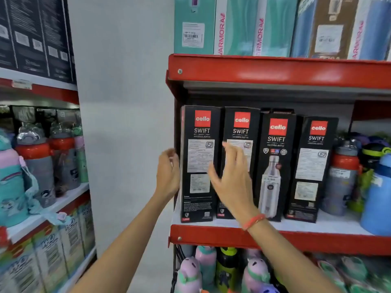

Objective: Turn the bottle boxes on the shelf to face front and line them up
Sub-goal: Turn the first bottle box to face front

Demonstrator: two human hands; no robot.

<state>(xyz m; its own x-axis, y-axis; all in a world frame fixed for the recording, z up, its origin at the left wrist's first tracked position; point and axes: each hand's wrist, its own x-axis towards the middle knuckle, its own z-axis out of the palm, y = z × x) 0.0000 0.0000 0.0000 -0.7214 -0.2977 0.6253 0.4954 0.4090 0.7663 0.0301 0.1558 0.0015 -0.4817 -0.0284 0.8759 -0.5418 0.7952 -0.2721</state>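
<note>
Several tall black bottle boxes stand upright on the red-edged shelf (296,240). The leftmost box (198,132) and the second box (241,127) show white text labels. The third box (275,166) shows a steel bottle picture. The fourth box (311,166) shows a text label again and stands slightly further back. My left hand (168,172) is open just left of the leftmost box, near its side. My right hand (230,178) is open, fingers spread, in front of the first and second boxes, hiding part of the second.
Loose bottles with red and blue parts (347,174) crowd the shelf right of the boxes. Teal and blue cartons (254,26) fill the shelf above. Small bottles (207,269) sit below. Another rack of bottles (36,157) stands at left, past a white wall.
</note>
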